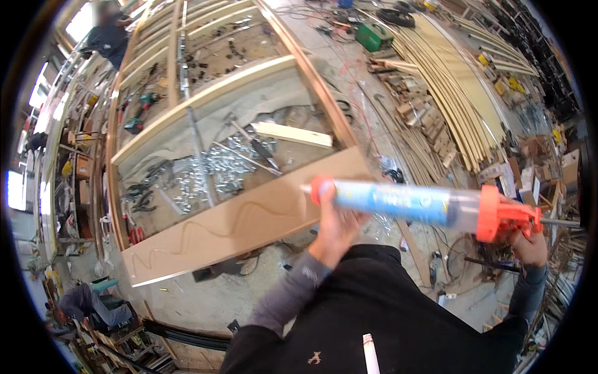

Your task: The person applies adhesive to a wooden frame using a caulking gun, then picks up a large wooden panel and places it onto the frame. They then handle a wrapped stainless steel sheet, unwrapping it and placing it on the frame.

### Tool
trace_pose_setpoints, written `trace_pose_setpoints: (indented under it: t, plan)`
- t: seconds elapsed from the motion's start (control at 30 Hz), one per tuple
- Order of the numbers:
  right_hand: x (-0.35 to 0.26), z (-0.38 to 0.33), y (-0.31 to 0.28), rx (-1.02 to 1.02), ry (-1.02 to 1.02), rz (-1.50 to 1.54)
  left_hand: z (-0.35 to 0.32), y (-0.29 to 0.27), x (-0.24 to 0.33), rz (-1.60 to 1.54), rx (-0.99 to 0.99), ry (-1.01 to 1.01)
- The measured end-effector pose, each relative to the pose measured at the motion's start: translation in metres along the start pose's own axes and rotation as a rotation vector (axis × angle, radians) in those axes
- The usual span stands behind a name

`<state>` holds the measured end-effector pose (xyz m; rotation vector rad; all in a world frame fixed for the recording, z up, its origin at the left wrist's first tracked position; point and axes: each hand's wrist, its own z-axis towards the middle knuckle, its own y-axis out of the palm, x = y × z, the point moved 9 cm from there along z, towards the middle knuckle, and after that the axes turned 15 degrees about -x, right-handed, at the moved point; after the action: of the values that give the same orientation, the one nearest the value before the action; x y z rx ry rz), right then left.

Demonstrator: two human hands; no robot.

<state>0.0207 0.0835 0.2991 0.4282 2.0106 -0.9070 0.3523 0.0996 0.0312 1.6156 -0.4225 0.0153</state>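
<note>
Orange plastic caps both ends of the glue gun (411, 204), a long clear tube with blue filling that lies almost level across the middle of the view, nozzle end pointing to nine o'clock. The left hand (336, 223) is wrapped around the tube just behind the orange nozzle cap, fingers curled over the top and closed on it. The right hand (529, 240) sits at three o'clock, closed around the orange handle at the back of the gun; how far the trigger is squeezed I cannot tell.

At nine o'clock from the nozzle lies a long wooden board (237, 224), slanting from seven o'clock up toward the centre. A thin wavy line of glue (212, 229) runs along its face. The nozzle is above the board's right end; whether it touches the wood is unclear.

Beyond the board, toward twelve o'clock, a big wooden frame (205, 100) lies flat, with a heap of shiny metal fittings (212, 171) and a short pale plank (293, 134) inside it. Bent wooden strips (455, 93) are stacked at two o'clock. Another person (109, 37) stands far off at eleven o'clock, and someone crouches (93, 305) at seven o'clock.
</note>
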Motion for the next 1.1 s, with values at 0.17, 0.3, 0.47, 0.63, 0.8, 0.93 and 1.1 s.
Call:
trace_pose_setpoints:
  t: [0.17, 0.3, 0.47, 0.63, 0.8, 0.93, 1.1]
  plan:
    - [0.031, -0.016, -0.043, -0.004, 0.084, -0.029, 0.051, 0.025, -0.036, 0.007, -0.12, -0.073]
    - [0.047, -0.033, -0.065, 0.076, 0.014, -0.055, 0.088, 0.036, -0.071, 0.016, -0.147, -0.123]
    - [0.094, -0.071, -0.088, 0.281, 0.088, -0.037, 0.116, 0.037, -0.09, -0.02, -0.202, -0.192]
    - [0.09, -0.126, -0.088, 0.388, 0.143, -0.069, 0.055, 0.041, -0.118, -0.169, -0.148, -0.27]
    - [0.029, -0.071, -0.036, 0.213, 0.053, -0.156, -0.012, 0.032, -0.059, -0.186, -0.113, -0.19]
    - [-0.016, -0.001, 0.023, 0.124, -0.078, -0.206, -0.089, -0.001, 0.011, -0.168, -0.033, -0.005]
    - [-0.105, 0.111, 0.124, -0.239, -0.243, -0.319, -0.189, -0.044, 0.109, -0.185, 0.116, 0.346]
